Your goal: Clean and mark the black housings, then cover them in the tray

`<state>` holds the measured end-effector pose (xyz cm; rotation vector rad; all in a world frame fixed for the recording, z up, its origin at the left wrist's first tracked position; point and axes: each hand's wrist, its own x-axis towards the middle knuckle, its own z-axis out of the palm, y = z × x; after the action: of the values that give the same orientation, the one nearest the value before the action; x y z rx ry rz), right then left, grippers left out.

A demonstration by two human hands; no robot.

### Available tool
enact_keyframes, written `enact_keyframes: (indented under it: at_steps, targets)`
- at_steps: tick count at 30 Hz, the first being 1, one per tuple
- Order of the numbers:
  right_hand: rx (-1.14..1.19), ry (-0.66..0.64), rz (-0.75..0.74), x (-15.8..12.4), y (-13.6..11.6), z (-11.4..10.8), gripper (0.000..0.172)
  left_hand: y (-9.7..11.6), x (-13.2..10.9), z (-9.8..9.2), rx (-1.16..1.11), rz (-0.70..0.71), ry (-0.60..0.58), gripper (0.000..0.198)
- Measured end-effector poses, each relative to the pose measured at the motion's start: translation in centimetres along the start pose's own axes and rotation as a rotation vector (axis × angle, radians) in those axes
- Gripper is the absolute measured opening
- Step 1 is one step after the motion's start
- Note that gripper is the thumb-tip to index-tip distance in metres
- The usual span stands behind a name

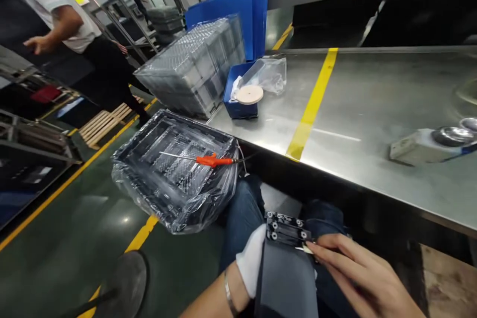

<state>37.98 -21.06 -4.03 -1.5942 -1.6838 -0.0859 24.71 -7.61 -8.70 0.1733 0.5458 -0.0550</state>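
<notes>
A dark grey rectangular housing [286, 278] with a black end face of screw holes and slots [286, 228] stands over my lap. My left hand [253, 258], in a white glove, grips it along its left side; most of those fingers are hidden behind it. My bare right hand [357, 268] pinches a small pale blade-like tool [305, 249] between thumb and fingertips. Its thin tip meets the right edge of the housing just below the end face.
An orange air blow gun [214, 160] lies across a plastic-lined black crate [149, 194] on my left. On the steel bench [372, 89] are a blue bin [240, 111] bearing a round pale disc [250, 94], stacked clear trays [186, 69] and a metal block [413, 148]. A person [70, 25] stands at the far left.
</notes>
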Motion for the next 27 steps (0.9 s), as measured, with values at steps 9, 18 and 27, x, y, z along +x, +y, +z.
enact_keyframes:
  at_steps: [9,18,27]
  targets:
    - [-0.04,0.03,0.018,0.8,-0.8,-0.9,0.024,0.2,-1.2,0.4,-0.071,-0.191,-0.074,0.026]
    - [0.0,-0.072,-0.032,1.2,-0.1,-0.7,0.025,0.0,-0.7,-1.3,-0.107,-0.125,0.055,0.021]
    - [-0.059,-0.044,-0.043,1.7,-0.2,-1.2,0.027,0.4,-0.9,0.5,-0.084,-0.162,0.064,0.03]
